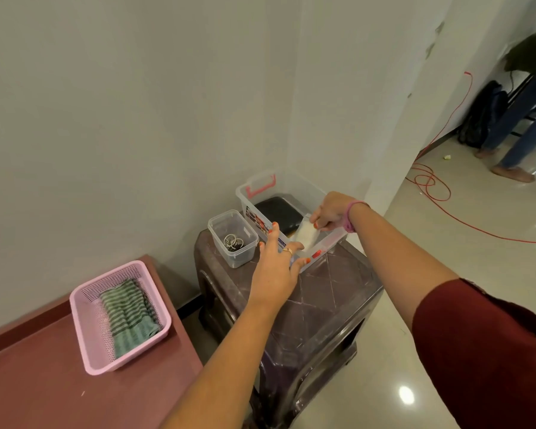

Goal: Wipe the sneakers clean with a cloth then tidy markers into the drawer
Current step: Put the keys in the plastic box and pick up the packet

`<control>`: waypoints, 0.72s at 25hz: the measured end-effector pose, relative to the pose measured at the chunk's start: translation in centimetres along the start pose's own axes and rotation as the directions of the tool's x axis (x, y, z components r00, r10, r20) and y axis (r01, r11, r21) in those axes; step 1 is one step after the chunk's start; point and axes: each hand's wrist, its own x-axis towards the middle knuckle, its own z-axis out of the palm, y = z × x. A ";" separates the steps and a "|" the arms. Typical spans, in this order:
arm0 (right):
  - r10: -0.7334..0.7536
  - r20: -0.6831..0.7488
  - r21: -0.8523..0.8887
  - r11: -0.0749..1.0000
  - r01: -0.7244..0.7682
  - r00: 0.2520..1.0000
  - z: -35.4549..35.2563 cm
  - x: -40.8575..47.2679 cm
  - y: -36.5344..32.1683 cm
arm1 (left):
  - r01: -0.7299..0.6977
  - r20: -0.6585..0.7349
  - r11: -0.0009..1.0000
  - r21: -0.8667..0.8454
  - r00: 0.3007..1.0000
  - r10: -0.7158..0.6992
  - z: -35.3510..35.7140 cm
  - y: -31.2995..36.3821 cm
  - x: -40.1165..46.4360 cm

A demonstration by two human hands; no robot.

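Observation:
A clear plastic storage bin (pixel 251 193) with pink handles stands on a dark translucent plastic stool (pixel 328 301) by the wall. Inside it lies a black pouch-like object (pixel 276 212). My right hand (pixel 330 213) pinches a small white flat packet (pixel 305 235) over the bin's near end. My left hand (pixel 276 261) rests on the bin's near rim, fingers spread. A green striped cloth (pixel 127 314) lies in a pink mesh basket (pixel 84 335) on the maroon table at left. No sneakers or markers are visible.
A small clear container (pixel 217 224) holding metal rings sits on the stool left of the bin. A maroon table (pixel 44 382) fills the lower left. At far right are a red cable (pixel 433 187) on the floor, a person's legs (pixel 520 134) and a dark backpack (pixel 483 116).

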 end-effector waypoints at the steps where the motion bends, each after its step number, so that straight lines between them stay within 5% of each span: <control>1: 0.005 0.010 -0.049 0.999 -0.004 1.000 0.2 0.4 -0.2 | 0.003 -0.004 1.000 -0.002 1.000 -0.003 0.0 0.0 0.0; 9: -0.009 -0.072 -0.552 0.833 -0.032 0.997 2.1 0.0 -0.9 | 0.014 -0.027 1.000 0.000 1.000 -0.014 0.0 -0.1 0.0; 18: -0.043 -0.030 -0.694 0.720 0.010 0.999 2.3 -0.2 -1.5 | 0.009 -0.022 1.000 0.006 1.000 -0.009 0.1 -0.3 0.2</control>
